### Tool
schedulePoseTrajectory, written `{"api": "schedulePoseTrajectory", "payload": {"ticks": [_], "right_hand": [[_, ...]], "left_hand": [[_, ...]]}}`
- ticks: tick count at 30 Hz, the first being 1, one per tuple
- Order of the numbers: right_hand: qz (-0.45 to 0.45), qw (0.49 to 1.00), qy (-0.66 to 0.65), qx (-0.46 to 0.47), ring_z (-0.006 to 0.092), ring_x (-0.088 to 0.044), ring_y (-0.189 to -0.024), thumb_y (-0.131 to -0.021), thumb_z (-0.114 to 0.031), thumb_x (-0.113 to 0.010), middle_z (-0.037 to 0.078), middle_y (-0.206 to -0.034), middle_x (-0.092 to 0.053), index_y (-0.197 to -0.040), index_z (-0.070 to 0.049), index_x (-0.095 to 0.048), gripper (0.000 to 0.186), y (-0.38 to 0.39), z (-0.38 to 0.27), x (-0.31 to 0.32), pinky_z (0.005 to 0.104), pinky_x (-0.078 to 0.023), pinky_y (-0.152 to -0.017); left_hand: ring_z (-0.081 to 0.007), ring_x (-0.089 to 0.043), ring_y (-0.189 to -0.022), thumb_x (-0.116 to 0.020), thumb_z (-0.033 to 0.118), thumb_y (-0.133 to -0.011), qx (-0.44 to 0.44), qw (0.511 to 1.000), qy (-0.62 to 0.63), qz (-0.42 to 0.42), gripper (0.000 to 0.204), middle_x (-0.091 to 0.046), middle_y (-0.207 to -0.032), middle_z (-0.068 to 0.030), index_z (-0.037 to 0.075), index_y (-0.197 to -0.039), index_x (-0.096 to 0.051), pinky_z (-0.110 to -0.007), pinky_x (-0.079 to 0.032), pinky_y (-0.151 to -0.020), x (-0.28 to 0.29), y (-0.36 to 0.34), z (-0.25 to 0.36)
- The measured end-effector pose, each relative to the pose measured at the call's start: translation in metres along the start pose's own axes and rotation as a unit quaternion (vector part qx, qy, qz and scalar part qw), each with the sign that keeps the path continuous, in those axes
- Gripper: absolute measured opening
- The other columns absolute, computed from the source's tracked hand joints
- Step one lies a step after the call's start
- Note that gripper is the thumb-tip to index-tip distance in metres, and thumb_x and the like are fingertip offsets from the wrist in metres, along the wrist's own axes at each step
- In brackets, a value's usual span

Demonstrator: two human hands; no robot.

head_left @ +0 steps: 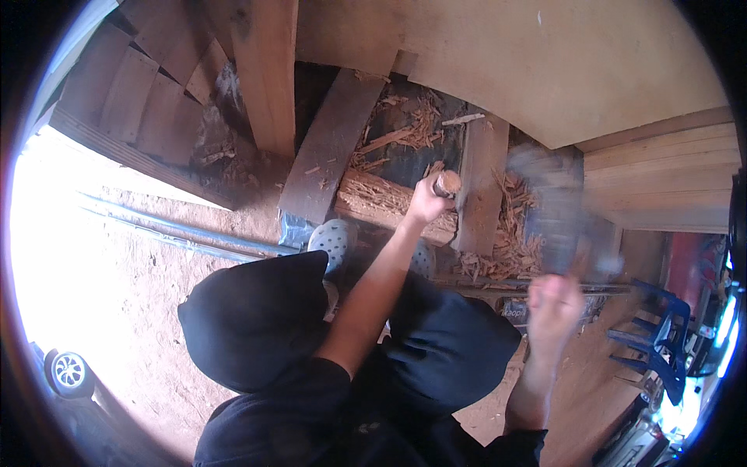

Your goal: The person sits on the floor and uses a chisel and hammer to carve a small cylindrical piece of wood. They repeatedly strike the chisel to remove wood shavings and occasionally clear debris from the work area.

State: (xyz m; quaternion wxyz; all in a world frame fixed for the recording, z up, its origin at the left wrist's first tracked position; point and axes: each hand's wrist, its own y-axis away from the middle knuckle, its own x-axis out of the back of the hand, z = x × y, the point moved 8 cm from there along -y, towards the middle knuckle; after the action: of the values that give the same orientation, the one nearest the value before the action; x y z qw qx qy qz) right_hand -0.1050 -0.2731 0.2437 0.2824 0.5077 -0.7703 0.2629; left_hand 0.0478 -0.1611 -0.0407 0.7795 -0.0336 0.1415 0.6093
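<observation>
My left hand [426, 204] is wrapped round an upright chisel, whose round wooden butt [447, 183] pokes out above the fist; its blade is hidden. Beneath the fist lies a roughly hewn block of wood [377, 198] with a chipped, grooved face. Off to the right, my right hand [555, 302] is raised and closed round the handle of a hammer [580, 261]. Motion smears both the hammer and the hand, so the shape of its head is unclear. My feet in light, perforated clogs [333, 240] are close against the block's near side.
Dark boards [327, 148] flank the block, with wood chips [510, 241] strewn about. A large pale panel [498, 62] and stacked planks [661, 175] stand beyond. A thick post [266, 78] rises at far left. Metal bars [179, 233] lie left; a blue chair [657, 338] is at right.
</observation>
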Motion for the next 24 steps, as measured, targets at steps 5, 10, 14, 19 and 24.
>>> {"api": "schedulePoseTrajectory", "payload": {"ticks": [5, 10, 14, 19, 24], "right_hand": [[0.116, 0.901, -0.407, 0.091, 0.01, -0.039, -0.04, -0.081, -0.077, -0.025, -0.001, -0.052, -0.045, -0.074, -0.012, -0.047, 0.069, -0.019, -0.053, 0.053, 0.0242, -0.031, -0.038], [0.133, 0.965, -0.202, 0.103, 0.018, -0.047, -0.048, -0.088, -0.057, -0.041, 0.002, -0.056, -0.049, -0.077, -0.009, -0.054, 0.051, -0.03, -0.003, -0.033, 0.0331, -0.04, -0.048], [-0.06, 0.983, 0.064, -0.163, 0.0179, -0.051, -0.056, -0.093, -0.035, -0.05, 0.009, -0.06, -0.056, -0.072, 0.004, -0.057, 0.045, -0.018, 0.092, -0.093, 0.035, -0.042, -0.056], [-0.061, 0.964, -0.055, -0.255, 0.0186, -0.05, -0.055, -0.093, -0.039, -0.049, 0.01, -0.059, -0.054, -0.073, 0.005, -0.058, 0.049, 0.021, 0.126, -0.081, 0.0355, -0.041, -0.055], [-0.084, 0.95, 0.081, -0.29, 0.0432, -0.059, -0.08, -0.091, -0.047, -0.048, 0.028, -0.08, -0.06, -0.088, 0.005, -0.061, 0.054, 0.052, 0.163, -0.097, 0.0422, -0.045, -0.072]], "left_hand": [[-0.0136, -0.059, -0.079, -0.068, 0.0, -0.054, -0.019, 0.999, 0.019, 0.018, 0.041, -0.065, -0.084, -0.006, -0.001, -0.095, -0.061, -0.028, -0.047, -0.074, 0.003, -0.002, 0.003], [-0.0132, -0.059, -0.08, -0.068, -0.001, -0.055, 0.02, 0.999, 0.033, -0.009, 0.041, -0.065, -0.085, -0.0057, -0.001, -0.095, -0.061, -0.028, -0.047, -0.075, -0.001, -0.001, -0.006], [-0.0124, -0.059, -0.086, -0.068, -0.003, -0.057, 0.08, 0.994, 0.063, -0.04, 0.043, -0.065, -0.091, -0.0055, 0.0, -0.099, -0.061, -0.028, -0.047, -0.079, -0.003, 0.004, -0.015], [-0.0114, -0.059, -0.085, -0.07, -0.007, -0.06, 0.066, 0.992, 0.102, -0.027, 0.043, -0.064, -0.091, -0.0029, 0.001, -0.101, -0.06, -0.028, -0.048, -0.077, -0.001, 0.007, -0.009], [-0.0114, -0.058, -0.082, -0.084, 0.012, -0.062, 0.0, 0.999, 0.053, 0.012, 0.048, -0.063, -0.089, -0.0041, 0.001, -0.1, -0.057, -0.028, -0.049, -0.074, 0.003, 0.008, 0.02]]}}
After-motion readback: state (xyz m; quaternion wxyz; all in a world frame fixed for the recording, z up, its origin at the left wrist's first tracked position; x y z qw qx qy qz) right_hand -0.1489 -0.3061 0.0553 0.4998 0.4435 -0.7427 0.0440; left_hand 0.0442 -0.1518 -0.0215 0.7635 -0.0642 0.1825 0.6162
